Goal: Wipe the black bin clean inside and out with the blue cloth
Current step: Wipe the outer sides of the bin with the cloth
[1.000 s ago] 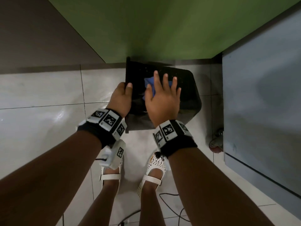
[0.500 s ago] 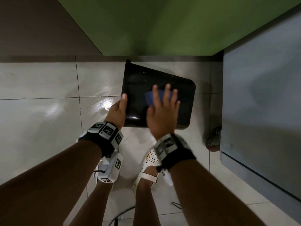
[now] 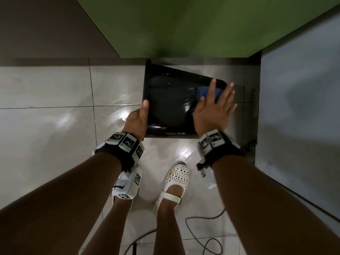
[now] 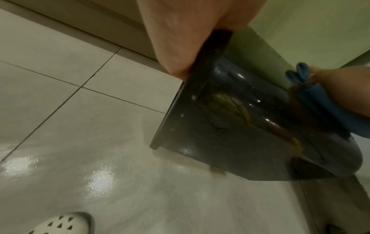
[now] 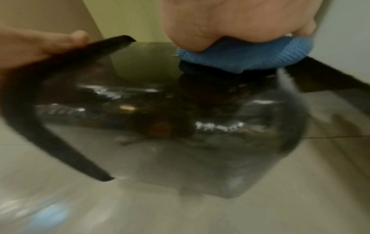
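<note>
The black bin (image 3: pixel 169 100) is held tipped on its side above the tiled floor, rim to the left and base to the right. My left hand (image 3: pixel 138 120) grips the rim at the near left corner, thumb lying on the glossy outer wall. My right hand (image 3: pixel 215 109) lies flat with spread fingers and presses the folded blue cloth (image 3: pixel 202 92) onto the outer wall near the base. In the left wrist view the bin (image 4: pixel 230 126) shows specks and smears, with the cloth (image 4: pixel 320 102) at its far end. The blurred right wrist view shows the cloth (image 5: pixel 246 55) under my palm on the bin (image 5: pixel 160 110).
A green wall (image 3: pixel 184 24) stands just behind the bin, and a grey panel (image 3: pixel 298 116) closes the right side, with a small wheel (image 3: pixel 250 146) at its foot. My white shoes (image 3: pixel 174 183) and black cables (image 3: pixel 202 227) are on the wet, shiny tiles (image 3: pixel 55 126) below.
My right hand has slid the cloth rightwards along the bin's outer wall to the base end. The bin has turned further onto its side. My left hand has kept its hold on the rim.
</note>
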